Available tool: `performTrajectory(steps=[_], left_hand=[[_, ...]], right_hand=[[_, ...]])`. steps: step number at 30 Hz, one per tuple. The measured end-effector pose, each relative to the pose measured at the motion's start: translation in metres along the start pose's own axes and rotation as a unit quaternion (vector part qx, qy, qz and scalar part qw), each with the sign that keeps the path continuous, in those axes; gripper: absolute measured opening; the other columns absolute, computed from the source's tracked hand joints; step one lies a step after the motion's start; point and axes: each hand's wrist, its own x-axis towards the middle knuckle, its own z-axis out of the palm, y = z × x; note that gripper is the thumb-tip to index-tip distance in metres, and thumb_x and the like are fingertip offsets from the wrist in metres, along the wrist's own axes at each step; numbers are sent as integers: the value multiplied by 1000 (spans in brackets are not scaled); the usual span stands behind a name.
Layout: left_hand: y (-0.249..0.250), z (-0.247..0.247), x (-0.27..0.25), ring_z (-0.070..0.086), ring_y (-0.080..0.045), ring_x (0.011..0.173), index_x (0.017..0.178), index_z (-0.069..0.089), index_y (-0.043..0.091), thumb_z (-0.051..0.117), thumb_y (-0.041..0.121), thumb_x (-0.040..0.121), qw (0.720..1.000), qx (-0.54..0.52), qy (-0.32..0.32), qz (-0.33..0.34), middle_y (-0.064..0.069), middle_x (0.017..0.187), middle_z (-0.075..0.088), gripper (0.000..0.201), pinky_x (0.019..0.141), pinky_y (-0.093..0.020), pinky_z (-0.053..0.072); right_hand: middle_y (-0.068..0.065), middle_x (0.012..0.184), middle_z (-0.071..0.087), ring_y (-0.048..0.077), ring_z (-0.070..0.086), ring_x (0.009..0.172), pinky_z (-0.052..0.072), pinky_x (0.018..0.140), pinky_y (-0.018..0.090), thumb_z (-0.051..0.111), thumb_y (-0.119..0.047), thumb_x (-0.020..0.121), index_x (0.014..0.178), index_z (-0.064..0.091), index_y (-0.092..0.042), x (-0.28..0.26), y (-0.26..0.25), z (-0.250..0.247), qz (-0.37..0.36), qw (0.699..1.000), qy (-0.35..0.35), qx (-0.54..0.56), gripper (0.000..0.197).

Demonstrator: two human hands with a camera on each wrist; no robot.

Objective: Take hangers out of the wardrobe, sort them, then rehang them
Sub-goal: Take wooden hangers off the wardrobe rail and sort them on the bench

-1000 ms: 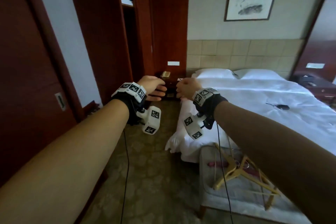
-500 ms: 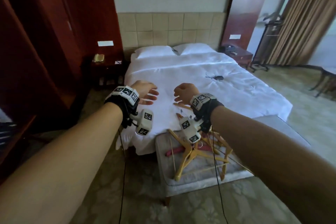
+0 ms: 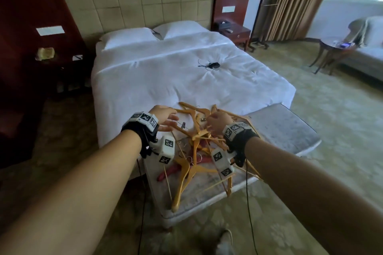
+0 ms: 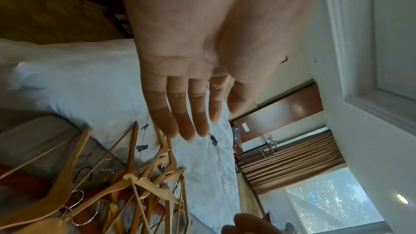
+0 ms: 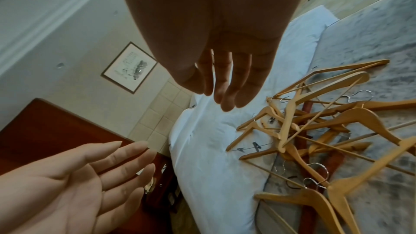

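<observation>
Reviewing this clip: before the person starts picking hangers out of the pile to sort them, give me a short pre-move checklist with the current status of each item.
1. Left hand free, fingers straight, holding nothing: ok.
2. Right hand free, fingers loose, holding nothing: ok.
3. Wooden hangers out of the wardrobe, piled on the bench at the foot of the bed: ok.
4. Hangers separated for a clean grip: not ok, arms and hooks interlock.
5. Red hangers reachable: not ok, under wooden ones.
6. Hanger count: cannot tell.
</observation>
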Motion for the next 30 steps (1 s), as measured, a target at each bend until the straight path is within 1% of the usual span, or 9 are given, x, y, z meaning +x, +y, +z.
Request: performTrajectory(steps=[2, 6, 10, 14, 16, 18, 22, 26, 30], left_hand=[[3, 20, 31, 65, -24, 68, 110, 61, 4, 58, 18, 93, 1000, 1, 3, -17, -12, 92, 68, 22, 64, -32, 53], [7, 59, 85, 61, -19, 57, 102, 60, 5, 55, 18, 94, 998, -9, 0, -70, -8, 81, 65, 15, 54, -27, 49], [9, 91, 130, 58, -18, 56, 104, 59, 4, 53, 17, 96, 994, -22, 9, -106, -8, 79, 63, 16, 48, -25, 50], [7, 111, 168, 63, -21, 65, 114, 60, 0, 56, 17, 95, 990, -39, 7, -135, -12, 87, 66, 25, 46, -28, 52], [5, 116, 184, 64, -23, 68, 114, 61, 1, 57, 17, 95, 988, -44, 8, -145, -15, 96, 67, 25, 48, -29, 54], [1, 117, 204, 63, -21, 66, 112, 61, 1, 56, 17, 95, 988, -54, 33, -141, -13, 92, 68, 23, 47, -27, 54], [-6, 113, 245, 60, -16, 55, 91, 63, 4, 53, 15, 95, 984, -78, 68, -146, -3, 65, 64, 15, 41, -22, 47], [-16, 107, 293, 59, -17, 53, 89, 60, 4, 52, 12, 94, 978, -88, 76, -170, -7, 70, 63, 13, 41, -23, 48], [-40, 97, 347, 55, -15, 44, 80, 56, 4, 47, 15, 97, 966, -108, 64, -225, -4, 62, 61, 22, 36, -21, 44]], right_hand=[[13, 91, 71, 22, 69, 73, 60, 65, 34, 50, -19, 94, 124, 58, -1, 31, 21, -13, 13, 1000, -4, -15, 36], [11, 90, 68, 35, 70, 91, 58, 82, 48, 59, -22, 92, 112, 66, -2, 92, 54, -40, 37, 998, -33, 24, 30], [14, 94, 68, 23, 66, 78, 60, 77, 36, 53, -21, 96, 116, 63, -1, 146, 82, -60, 63, 996, -54, 22, 30], [11, 82, 66, 24, 64, 75, 54, 73, 35, 47, -20, 94, 96, 68, -3, 184, 100, -67, 75, 995, -59, -15, 27], [10, 82, 69, 25, 67, 78, 57, 77, 39, 48, -21, 92, 88, 69, -8, 202, 106, -61, 85, 993, -79, -7, 24], [15, 95, 71, 28, 70, 88, 57, 86, 45, 50, -20, 92, 88, 67, -10, 219, 109, -53, 99, 990, -100, 21, 21], [12, 91, 69, 25, 69, 84, 59, 73, 33, 50, -19, 95, 102, 68, -10, 248, 109, -38, 109, 987, -115, 7, 21], [10, 91, 70, 20, 66, 75, 58, 74, 33, 51, -19, 95, 98, 68, -11, 285, 118, -14, 141, 982, -128, 9, 19], [8, 93, 72, 21, 71, 85, 61, 78, 36, 53, -19, 94, 94, 67, -14, 324, 126, 13, 169, 976, -138, 12, 14]])
